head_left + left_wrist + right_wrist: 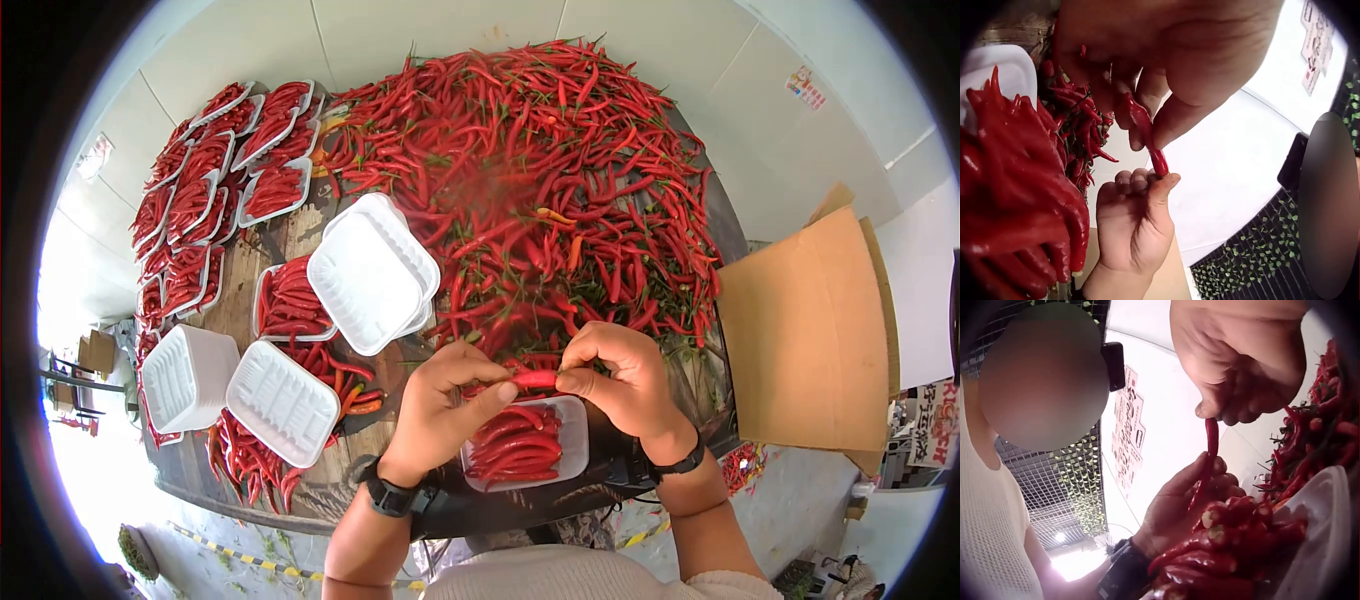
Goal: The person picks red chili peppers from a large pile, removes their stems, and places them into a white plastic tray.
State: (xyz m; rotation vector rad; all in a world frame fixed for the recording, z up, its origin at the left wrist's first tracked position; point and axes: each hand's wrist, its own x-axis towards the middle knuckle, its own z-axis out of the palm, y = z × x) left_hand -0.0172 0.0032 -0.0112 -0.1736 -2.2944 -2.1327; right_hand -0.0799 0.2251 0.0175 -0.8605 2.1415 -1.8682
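both the left hand (440,405) and right hand (620,375) pinch one glossy, slender red chilli pepper (533,379) by its ends, above a white foam tray (575,450) of chillies; the white poster's (1130,434) writing seems illegible.

Ahead, the chilli heap (530,170) blocks the table (330,490) right across — stacked white trays (372,272) and filled trays (215,170) crowd the left, a cardboard box (805,330) walls the right — free room only above the near tray (575,455).
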